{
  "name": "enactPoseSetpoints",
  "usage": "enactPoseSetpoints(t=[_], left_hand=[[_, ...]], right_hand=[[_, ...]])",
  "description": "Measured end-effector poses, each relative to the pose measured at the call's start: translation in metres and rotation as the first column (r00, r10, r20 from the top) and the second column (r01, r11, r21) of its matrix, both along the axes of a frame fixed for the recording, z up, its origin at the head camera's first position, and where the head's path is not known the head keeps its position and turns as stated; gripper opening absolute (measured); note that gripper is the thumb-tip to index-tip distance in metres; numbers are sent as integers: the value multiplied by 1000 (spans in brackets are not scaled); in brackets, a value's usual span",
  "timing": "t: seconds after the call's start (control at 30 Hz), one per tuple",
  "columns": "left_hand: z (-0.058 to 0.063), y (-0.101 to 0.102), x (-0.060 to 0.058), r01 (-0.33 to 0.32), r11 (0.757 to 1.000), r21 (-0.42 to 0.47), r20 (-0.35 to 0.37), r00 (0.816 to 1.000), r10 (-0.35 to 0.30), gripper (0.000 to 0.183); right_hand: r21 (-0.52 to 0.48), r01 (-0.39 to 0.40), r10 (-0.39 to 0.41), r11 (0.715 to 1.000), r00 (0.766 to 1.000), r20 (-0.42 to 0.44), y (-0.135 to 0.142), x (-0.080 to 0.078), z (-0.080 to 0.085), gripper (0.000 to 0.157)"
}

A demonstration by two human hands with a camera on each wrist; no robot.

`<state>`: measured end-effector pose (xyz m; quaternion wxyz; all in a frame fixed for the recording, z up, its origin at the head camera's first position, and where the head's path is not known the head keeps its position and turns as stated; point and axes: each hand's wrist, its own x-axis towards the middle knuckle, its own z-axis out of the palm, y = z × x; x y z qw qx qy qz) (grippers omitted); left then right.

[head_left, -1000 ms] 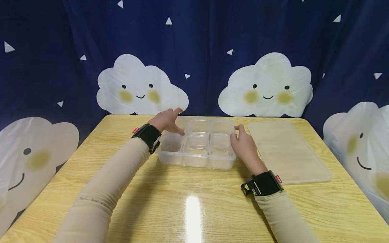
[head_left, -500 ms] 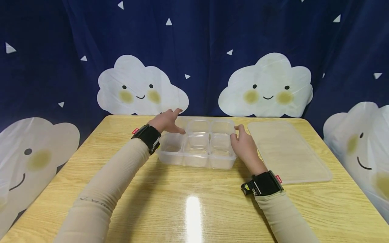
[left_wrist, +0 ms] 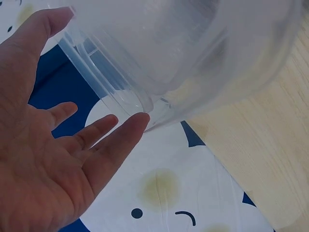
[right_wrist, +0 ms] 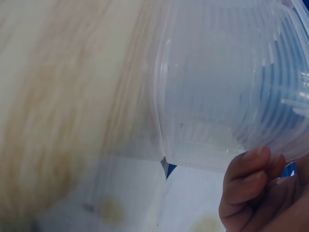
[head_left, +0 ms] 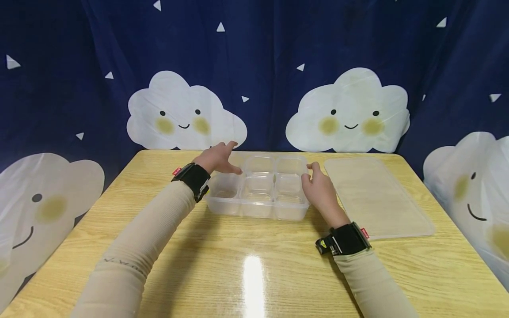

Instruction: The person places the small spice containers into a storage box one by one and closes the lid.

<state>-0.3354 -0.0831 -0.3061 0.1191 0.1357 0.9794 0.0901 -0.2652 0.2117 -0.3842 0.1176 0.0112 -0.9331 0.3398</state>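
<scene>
A clear plastic divided box [head_left: 258, 210] with several open compartments stands on the table toward its back edge. My left hand [head_left: 216, 159] is at its back left corner, fingers spread, the thumb reaching over the left compartments. In the left wrist view the fingers of that hand [left_wrist: 58, 154] are nearly straight, one fingertip right at the box [left_wrist: 203, 63]. At the right side my right hand [head_left: 320, 190] grips the rim with thumb and index finger. Its other fingers curl beneath the rim, against the box's outer wall [right_wrist: 207, 96] in the right wrist view.
A flat translucent rectangular sheet [head_left: 381, 198], like a lid, lies on the table right of the box, beside my right forearm. The wooden table [head_left: 222, 269] ends at a dark blue curtain [head_left: 262, 57] printed with clouds.
</scene>
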Motion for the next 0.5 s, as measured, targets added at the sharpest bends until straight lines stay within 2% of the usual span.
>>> enactPoseSetpoints(t=[0.2,0.33,0.43,0.5], left_hand=[[2,-4,3,-6,1000,-7,-17,1000,6,99],[5,-9,11,14,1000,6,-65,998,-14,94],[3,-13,25,46,999,26,-156,987,-41,85],[0,-13,41,67,996,52,-246,968,-53,77]], right_hand=[[8,4,-4,1000,1000,5,-2,-1,1,45],[4,10,-10,1000,1000,12,-2,0,0,45],[7,11,-11,1000,1000,17,-1,0,-1,45],[15,8,-9,1000,1000,17,-1,0,0,45]])
